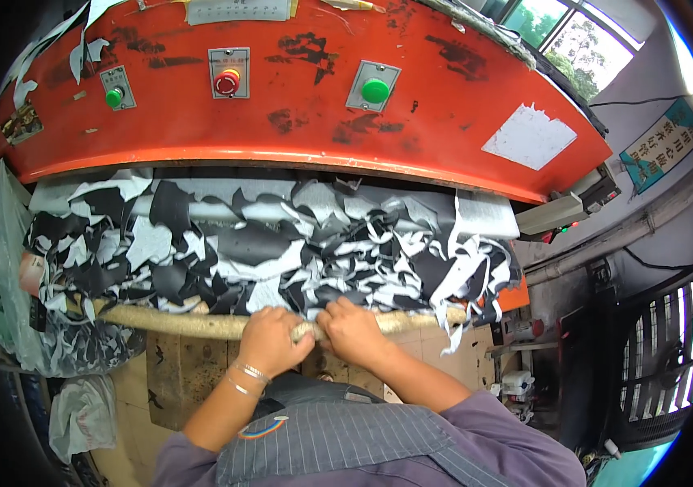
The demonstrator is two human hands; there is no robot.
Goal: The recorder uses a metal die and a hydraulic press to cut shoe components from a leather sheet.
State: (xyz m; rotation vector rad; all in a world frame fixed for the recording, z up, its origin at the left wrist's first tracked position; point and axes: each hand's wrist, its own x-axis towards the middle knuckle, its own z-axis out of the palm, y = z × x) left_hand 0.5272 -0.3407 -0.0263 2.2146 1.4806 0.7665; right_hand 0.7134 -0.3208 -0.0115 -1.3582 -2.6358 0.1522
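Both hands meet near the middle of a tan, rounded bar (pixel 192 322) along the front edge of an orange machine's bed. My left hand (pixel 269 339), with bracelets at the wrist, has its fingers curled at the bar, against the edge of the scraps. Close beside it, my right hand (pixel 353 331) is closed too, thumb toward the left hand. Whatever the fingers grip is hidden. Behind them lies a heap of black and white sheet offcuts (pixel 346 260), curled and cut into irregular strips. Some strips (pixel 449 316) hang over the bar at the right.
Above the bed, the orange machine front (pixel 297 105) carries a red knob (pixel 227 81) and two green buttons (pixel 375 90). A clear plastic bag of scraps (pixel 86 345) hangs at the left, above a whitish bag (pixel 84 418). A barred fan-like grille (pixel 667 349) stands at the right.
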